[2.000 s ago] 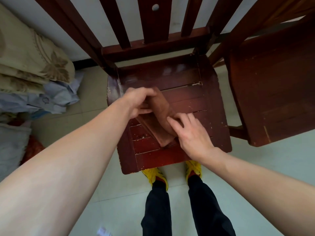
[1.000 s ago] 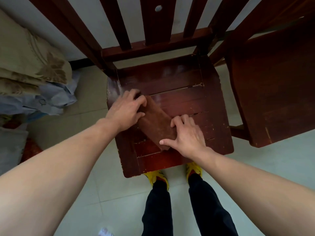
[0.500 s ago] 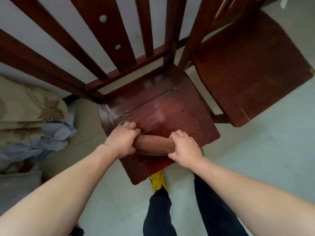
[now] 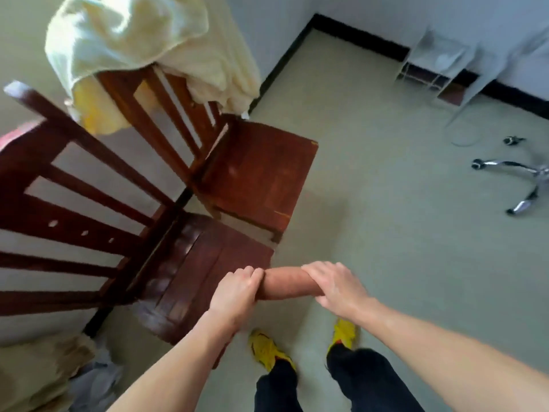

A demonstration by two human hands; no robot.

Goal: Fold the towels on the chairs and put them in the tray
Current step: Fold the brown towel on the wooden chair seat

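A folded brown towel (image 4: 286,283) hangs in the air just past the front right corner of the near wooden chair (image 4: 190,263). My left hand (image 4: 236,292) grips its left end and my right hand (image 4: 337,288) grips its right end. A pale yellow towel (image 4: 142,40) is draped over the backrest of the second wooden chair (image 4: 258,171) behind. No tray is in view.
Bare floor spreads to the right. A chrome swivel-chair base (image 4: 517,179) stands at the far right, a white wire rack (image 4: 430,72) by the wall. Piled bedding (image 4: 38,379) lies at the lower left. My yellow shoes (image 4: 267,349) are below.
Both hands closed on the ends of the folded brown towel and lifted it off the near chair's seat to the right. The view swung right, revealing the yellow towel.
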